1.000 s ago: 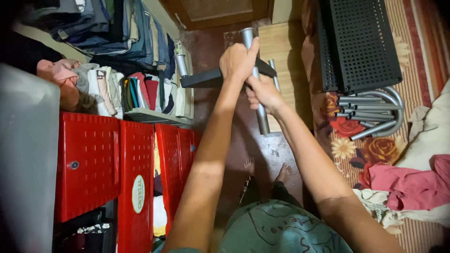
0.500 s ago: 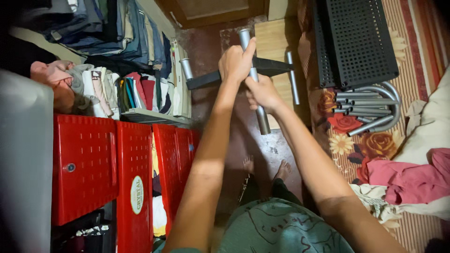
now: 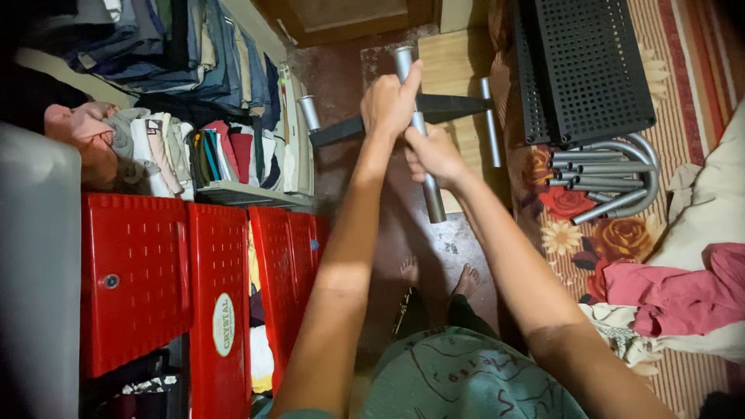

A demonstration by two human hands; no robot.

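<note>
Both my hands grip one grey metal tube [image 3: 431, 198] held out in front of me. My left hand [image 3: 390, 105] is wrapped around its upper part, my right hand [image 3: 434, 154] just below it. The tube crosses a black flat bar [image 3: 450, 107] that carries two more grey tubes, a short one at its left end [image 3: 309, 112] and a longer one at its right end [image 3: 490, 124]. My bare feet [image 3: 437, 277] show on the dark floor underneath.
Red perforated plastic cabinets [image 3: 194, 287] stand at the left below a shelf of folded clothes [image 3: 194, 147]. A black perforated metal shelf panel [image 3: 590, 66] and a bundle of bent grey tubes [image 3: 613, 174] lie on a floral rug at the right, next to pink cloth [image 3: 683, 291].
The black bar has swung so that its right-end tube now shows fully. My hands have stayed on the central tube, shifted slightly.
</note>
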